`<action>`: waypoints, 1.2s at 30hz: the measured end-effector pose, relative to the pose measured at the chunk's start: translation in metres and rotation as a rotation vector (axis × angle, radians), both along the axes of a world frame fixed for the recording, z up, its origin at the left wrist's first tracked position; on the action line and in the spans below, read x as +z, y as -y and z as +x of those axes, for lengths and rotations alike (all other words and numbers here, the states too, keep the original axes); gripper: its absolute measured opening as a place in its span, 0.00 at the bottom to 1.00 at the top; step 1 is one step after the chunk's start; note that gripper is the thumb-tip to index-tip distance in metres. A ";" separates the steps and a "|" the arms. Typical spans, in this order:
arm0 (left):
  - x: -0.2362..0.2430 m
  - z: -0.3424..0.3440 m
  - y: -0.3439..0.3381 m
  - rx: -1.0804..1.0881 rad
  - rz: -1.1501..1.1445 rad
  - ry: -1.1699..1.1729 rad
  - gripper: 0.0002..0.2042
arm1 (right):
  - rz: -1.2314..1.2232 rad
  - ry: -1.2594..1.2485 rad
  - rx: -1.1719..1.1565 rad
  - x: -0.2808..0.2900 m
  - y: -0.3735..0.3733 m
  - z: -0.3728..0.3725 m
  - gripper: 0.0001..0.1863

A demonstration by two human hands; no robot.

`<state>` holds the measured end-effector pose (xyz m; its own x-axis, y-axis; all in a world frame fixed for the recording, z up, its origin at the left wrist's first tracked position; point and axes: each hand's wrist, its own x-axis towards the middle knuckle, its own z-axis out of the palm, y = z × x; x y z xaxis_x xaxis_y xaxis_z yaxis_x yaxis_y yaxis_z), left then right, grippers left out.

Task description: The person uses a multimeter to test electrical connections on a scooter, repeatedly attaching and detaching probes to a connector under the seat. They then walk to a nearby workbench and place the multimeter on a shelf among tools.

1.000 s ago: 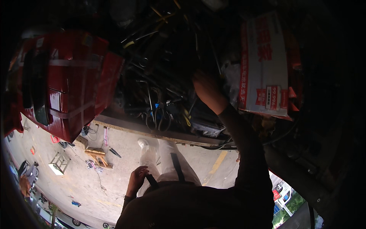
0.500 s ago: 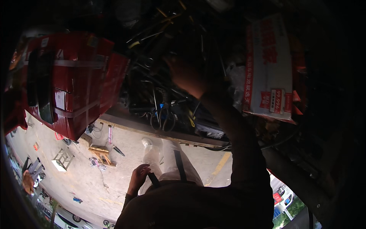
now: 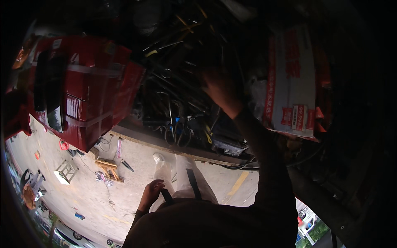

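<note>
My right hand (image 3: 221,89) reaches into a dark heap of hand tools (image 3: 178,82) on a shelf-like surface. Deep shadow and blur hide its fingertips, so whether they grip anything does not show. Nearer me lie scissors (image 3: 178,134) with dark loop handles, and beside them a tool with yellow handles (image 3: 208,134). A thin tool with a yellowish handle (image 3: 151,53) lies farther back. Down by my thigh, my left hand (image 3: 152,193) hangs with loosely bent fingers and nothing visible in it, close to the dark stripe (image 3: 166,195) on my light trousers.
A taped red carton (image 3: 93,95) stands left of the tools, a white and red box (image 3: 291,78) right. The surface's front edge (image 3: 165,145) runs before my legs. On the floor are a wooden stool (image 3: 108,168) and a metal-legged stool (image 3: 65,172).
My right hand has shifted slightly right within the tool heap. The view has moved a little, and my left hand stays beside my thigh.
</note>
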<state>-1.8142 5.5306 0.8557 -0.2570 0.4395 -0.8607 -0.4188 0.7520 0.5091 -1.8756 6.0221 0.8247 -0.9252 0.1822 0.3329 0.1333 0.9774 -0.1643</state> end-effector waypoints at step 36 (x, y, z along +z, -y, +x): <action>-0.001 -0.007 -0.014 0.026 -0.012 0.066 0.14 | -0.124 0.217 0.200 -0.013 0.058 -0.071 0.31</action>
